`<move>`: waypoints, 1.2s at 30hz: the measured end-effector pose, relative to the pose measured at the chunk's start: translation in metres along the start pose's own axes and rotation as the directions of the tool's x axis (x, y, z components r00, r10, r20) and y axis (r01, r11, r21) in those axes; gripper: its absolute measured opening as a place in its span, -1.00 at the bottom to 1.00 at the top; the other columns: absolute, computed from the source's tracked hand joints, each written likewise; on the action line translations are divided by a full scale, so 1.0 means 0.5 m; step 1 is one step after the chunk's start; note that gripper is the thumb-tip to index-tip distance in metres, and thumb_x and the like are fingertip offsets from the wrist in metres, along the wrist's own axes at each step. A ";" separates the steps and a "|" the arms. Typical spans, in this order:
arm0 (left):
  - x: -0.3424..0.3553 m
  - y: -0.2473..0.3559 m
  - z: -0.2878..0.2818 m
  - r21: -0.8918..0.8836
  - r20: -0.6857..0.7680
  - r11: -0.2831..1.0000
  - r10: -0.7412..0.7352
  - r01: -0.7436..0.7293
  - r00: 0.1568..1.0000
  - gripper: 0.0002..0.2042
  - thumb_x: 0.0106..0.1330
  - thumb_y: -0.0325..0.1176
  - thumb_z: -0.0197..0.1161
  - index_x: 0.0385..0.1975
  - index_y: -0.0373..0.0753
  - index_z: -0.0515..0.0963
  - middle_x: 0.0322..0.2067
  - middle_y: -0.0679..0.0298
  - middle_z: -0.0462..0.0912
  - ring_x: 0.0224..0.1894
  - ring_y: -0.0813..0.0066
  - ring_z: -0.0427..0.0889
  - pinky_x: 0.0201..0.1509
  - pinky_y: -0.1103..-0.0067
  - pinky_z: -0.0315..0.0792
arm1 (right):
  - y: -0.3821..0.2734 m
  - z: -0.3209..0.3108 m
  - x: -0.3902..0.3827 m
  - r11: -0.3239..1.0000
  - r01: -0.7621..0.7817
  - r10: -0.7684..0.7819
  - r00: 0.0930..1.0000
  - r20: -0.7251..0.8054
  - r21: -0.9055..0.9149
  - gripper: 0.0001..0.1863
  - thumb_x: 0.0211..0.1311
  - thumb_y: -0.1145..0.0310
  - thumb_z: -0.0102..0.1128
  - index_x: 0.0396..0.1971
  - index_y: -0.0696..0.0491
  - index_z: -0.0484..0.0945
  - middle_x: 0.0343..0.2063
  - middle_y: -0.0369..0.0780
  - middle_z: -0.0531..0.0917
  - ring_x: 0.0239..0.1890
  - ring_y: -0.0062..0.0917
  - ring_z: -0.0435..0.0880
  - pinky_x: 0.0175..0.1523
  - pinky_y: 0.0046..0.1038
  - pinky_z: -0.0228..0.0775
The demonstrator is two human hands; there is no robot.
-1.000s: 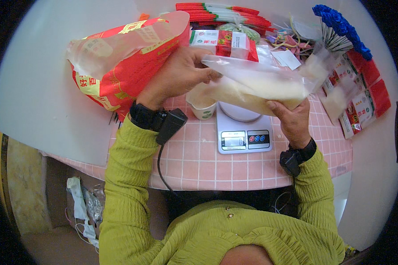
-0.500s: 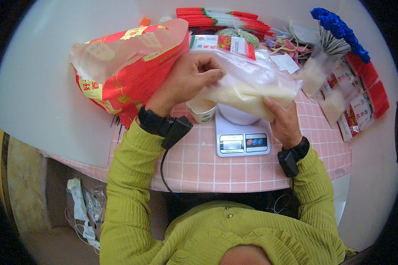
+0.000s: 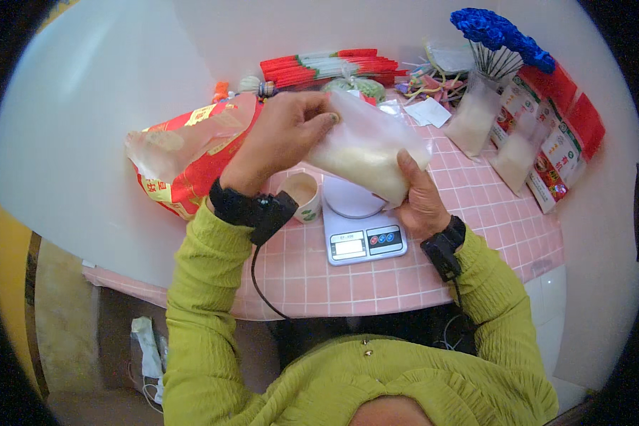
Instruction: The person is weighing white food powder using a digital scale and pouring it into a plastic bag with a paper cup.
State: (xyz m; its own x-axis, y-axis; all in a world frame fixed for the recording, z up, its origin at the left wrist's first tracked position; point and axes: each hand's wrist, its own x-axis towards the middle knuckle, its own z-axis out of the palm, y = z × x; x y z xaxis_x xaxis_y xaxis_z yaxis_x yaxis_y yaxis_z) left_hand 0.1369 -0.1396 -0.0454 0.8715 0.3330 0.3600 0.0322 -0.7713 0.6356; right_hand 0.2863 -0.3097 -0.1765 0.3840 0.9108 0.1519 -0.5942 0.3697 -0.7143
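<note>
Plastic bag point(image 3: 366, 167) | slanting steeper than before | right hand point(image 3: 424, 202) at lower end

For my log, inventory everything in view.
Held bag: 1, translucent, central
Scale: 1, white, centre
Cup: 1, white, beside scale
Large bag: 1, red, left
Filled bags: 2, translucent, right
Flowers: bunch, blue, back right
Packages: several, red-white, right
Stack: 1, red-white, back
Bundle: 1, green, back
Paper: some, white, back
Tangle: 1, multicoloured, back
Oddments: several, mixed, back left
Tablecloth: 1, pink, underneath
Wristbands: 2, black, wrists
Sleeves: 2, green, below
Left hand, right hand: 2, bare, at bag
</note>
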 end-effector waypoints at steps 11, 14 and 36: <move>0.136 0.178 -0.021 0.458 0.253 0.841 0.187 -0.288 0.949 -0.87 0.35 -0.41 0.15 -0.36 -0.33 0.58 -0.53 0.26 0.58 -0.43 0.54 0.54 -0.28 0.52 0.46 | -0.048 -0.004 0.012 0.982 0.175 -0.171 0.983 -0.069 0.069 -0.12 0.30 -0.30 0.06 0.38 0.06 0.16 0.23 -0.18 0.44 0.26 -0.41 0.43 0.34 -0.33 0.23; 0.143 0.172 -0.030 0.493 0.291 0.794 0.233 -0.355 0.928 -0.88 0.33 -0.42 0.15 -0.39 -0.32 0.55 -0.52 0.22 0.60 -0.43 0.47 0.55 -0.26 0.48 0.47 | -0.060 -0.011 0.020 0.912 0.319 -0.371 0.910 -0.184 -0.259 -0.17 0.27 -0.11 0.27 0.31 0.17 0.23 0.11 -0.16 0.52 0.17 -0.38 0.48 0.28 -0.31 0.31; 0.087 0.038 0.020 0.501 0.191 0.763 0.363 -0.409 0.912 -0.88 0.24 -0.40 0.26 -0.32 -0.30 0.60 -0.48 0.04 0.61 -0.44 0.18 0.62 -0.33 0.40 0.49 | -0.005 -0.020 0.012 0.394 0.293 -0.276 0.942 0.192 -0.871 -0.28 0.06 0.14 0.50 0.21 0.03 0.40 -0.04 -0.11 0.62 0.04 -0.38 0.60 0.11 -0.32 0.45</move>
State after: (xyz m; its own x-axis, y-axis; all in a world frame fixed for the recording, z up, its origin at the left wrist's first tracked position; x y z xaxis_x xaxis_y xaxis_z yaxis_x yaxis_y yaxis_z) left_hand 0.1803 -0.1454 -0.0244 0.8998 -0.0802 0.4289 -0.0864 -0.9962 -0.0049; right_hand 0.2969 -0.3069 -0.1807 0.3905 0.7908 0.4714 0.4941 0.2521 -0.8321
